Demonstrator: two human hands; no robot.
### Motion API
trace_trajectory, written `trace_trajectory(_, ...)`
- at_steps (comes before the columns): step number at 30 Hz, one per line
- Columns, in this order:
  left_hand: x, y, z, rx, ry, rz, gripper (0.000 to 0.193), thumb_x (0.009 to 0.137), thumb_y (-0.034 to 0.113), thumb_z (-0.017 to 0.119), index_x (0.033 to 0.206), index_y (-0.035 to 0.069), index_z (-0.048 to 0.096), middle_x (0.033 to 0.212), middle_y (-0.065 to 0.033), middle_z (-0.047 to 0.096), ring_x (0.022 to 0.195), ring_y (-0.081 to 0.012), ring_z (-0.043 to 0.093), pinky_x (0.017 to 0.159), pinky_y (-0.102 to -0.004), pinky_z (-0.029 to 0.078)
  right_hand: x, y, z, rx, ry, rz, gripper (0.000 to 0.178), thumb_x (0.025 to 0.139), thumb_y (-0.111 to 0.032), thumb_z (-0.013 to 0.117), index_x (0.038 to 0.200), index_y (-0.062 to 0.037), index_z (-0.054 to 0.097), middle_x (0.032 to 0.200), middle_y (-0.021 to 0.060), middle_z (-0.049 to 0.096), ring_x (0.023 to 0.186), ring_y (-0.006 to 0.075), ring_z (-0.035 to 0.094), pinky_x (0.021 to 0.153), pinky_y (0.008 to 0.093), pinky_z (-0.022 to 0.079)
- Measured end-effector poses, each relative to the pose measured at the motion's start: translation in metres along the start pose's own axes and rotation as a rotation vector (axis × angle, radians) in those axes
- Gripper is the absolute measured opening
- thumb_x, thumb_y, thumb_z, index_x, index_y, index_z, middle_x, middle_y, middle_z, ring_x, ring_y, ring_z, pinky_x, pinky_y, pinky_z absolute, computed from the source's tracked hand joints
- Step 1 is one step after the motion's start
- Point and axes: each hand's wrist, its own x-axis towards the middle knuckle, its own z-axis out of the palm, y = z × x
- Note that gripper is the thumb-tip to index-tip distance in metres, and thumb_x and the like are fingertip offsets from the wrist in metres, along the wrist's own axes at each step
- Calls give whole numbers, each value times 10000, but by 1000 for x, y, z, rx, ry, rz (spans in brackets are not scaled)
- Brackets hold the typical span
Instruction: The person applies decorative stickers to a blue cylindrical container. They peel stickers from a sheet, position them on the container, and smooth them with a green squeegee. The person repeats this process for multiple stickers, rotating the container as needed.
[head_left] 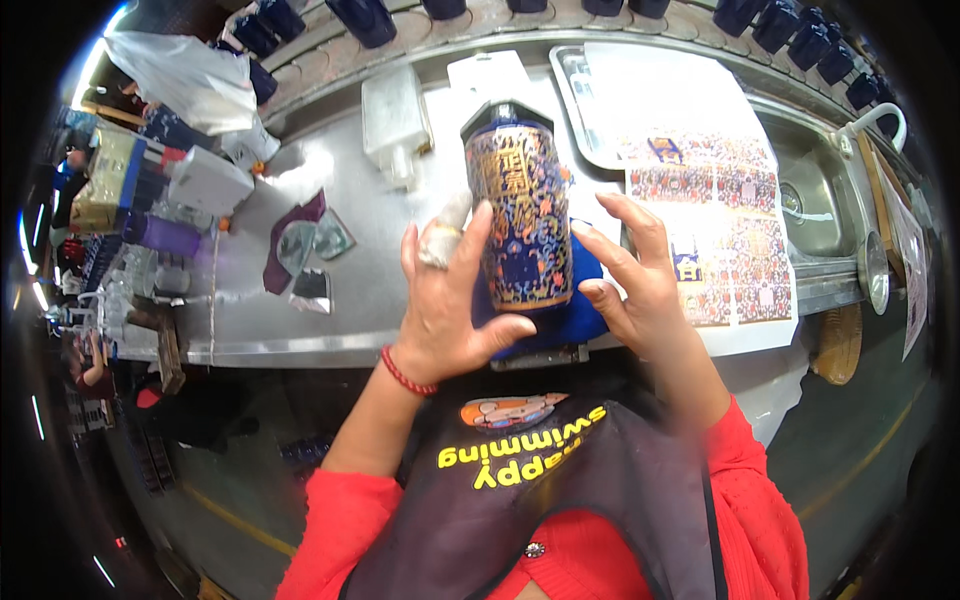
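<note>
Bottle (520, 215) | left fingers (473, 238) parted at left edge; right fingers (612, 260) spread beside; neither gripping | gap to purple scrap (279, 262)

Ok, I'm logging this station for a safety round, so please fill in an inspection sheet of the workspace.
Surface: steel counter, glare in places.
Job's things: patterned blue bottle between the hands; printed sheets to its right, partly over a tray.
Clutter: scraps and a clear bottle left of the patterned one.
Hands: left hand at the bottle's left side, contact uncertain; right hand open at its right side, fingers spread.
Cables: nothing seen clearly.
Surroundings: sink with white tap at right; dark blue vessels along the far side; crowded goods at left, too small to sort.
</note>
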Motion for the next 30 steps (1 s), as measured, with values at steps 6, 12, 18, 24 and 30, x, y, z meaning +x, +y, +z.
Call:
trace_trajectory(6, -8, 11, 16, 120, 63, -16, 1096, 764, 470, 842, 1570, -4, 271, 1473, -236, 494, 1389, -393, 458, 1153, -683, 139, 24, 9, 8, 97, 47, 155, 463, 994, -335, 644, 1374, -71, 623, 1425, 228, 490, 1252, 404, 501, 1072, 469, 414)
trace_trajectory(12, -19, -7, 30, -79, 91, -19, 1113, 842, 554, 764, 1567, -75, 200, 1461, -253, 520, 1418, -403, 455, 1214, -628, 70, 42, 19, 8, 138, 30, 209, 442, 1014, -338, 617, 1385, -97, 624, 1440, 235, 476, 1281, 414, 486, 1086, 472, 401)
trace_trajectory(18, -7, -12, 19, -211, 85, -90, 925, 969, 642, 534, 1556, -45, 337, 1542, -280, 428, 1464, -407, 380, 1214, -582, 83, 62, 26, 20, 56, -6, 135, 432, 1013, -327, 612, 1379, -98, 630, 1433, 259, 479, 1295, 429, 482, 1087, 477, 403)
trace_trajectory(24, 6, -15, 12, -196, 89, -103, 801, 995, 593, 531, 1498, -27, 463, 1480, -284, 492, 1405, -419, 439, 1200, -525, 200, 59, 36, 19, 90, 1, 190, 469, 1049, -371, 558, 1428, -99, 597, 1476, 195, 475, 1317, 361, 480, 1109, 435, 389)
trace_trajectory(30, 10, -26, 9, -229, 102, -56, 778, 984, 527, 609, 1489, -48, 467, 1487, -284, 478, 1397, -409, 442, 1172, -456, 306, 19, 26, 6, 112, -17, 32, 449, 1003, -235, 626, 1421, -74, 593, 1466, 220, 479, 1297, 389, 502, 1094, 456, 410)
